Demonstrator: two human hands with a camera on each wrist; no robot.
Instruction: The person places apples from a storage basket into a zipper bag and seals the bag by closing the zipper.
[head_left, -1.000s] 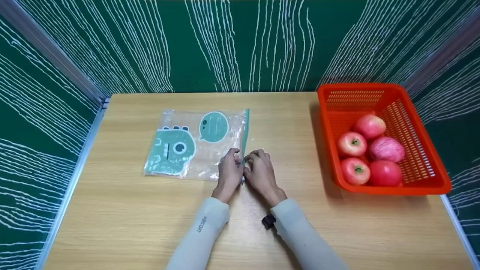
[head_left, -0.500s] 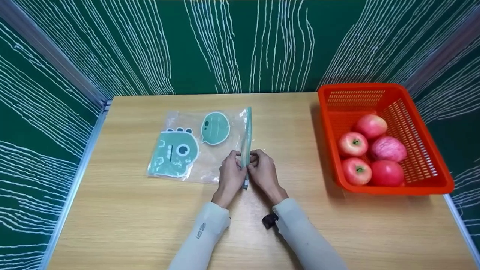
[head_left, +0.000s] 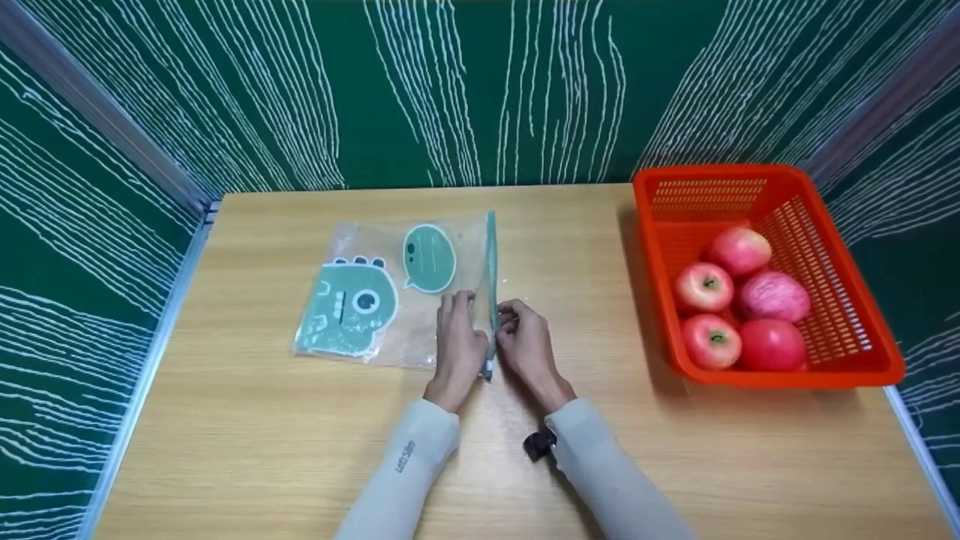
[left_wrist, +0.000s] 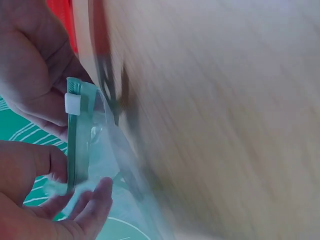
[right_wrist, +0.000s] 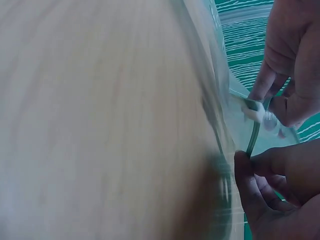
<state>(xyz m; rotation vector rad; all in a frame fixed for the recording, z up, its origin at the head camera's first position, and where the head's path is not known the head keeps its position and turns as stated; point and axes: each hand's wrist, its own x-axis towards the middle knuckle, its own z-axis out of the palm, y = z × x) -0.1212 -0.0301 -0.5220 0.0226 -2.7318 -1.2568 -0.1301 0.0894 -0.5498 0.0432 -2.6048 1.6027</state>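
Note:
A clear slider zipper bag (head_left: 420, 322) with a green one-eyed monster print lies on the table, its green zipper strip (head_left: 492, 255) on the right side. My left hand (head_left: 457, 345) is at the near part of the strip, with its longer fingers stretched forward over the film. In the right wrist view its thumb and a finger pinch the strip close to the white slider (right_wrist: 254, 112). My right hand (head_left: 529, 349) faces it and pinches the strip from the right, fingers curled. In the left wrist view the slider (left_wrist: 72, 104) sits near the strip's end.
An orange-red plastic basket (head_left: 832, 379) with several red apples (head_left: 739, 251) stands at the right of the wooden table (head_left: 300, 450). Green panels (head_left: 487, 90) with white wavy lines border the back and sides. A dark wrist device (head_left: 538, 444) hangs by the right sleeve.
The bag has shifted slightly right and toward me, and its strip has lifted, then narrowed again. My left fingers have straightened forward. My right hand has moved slightly right.

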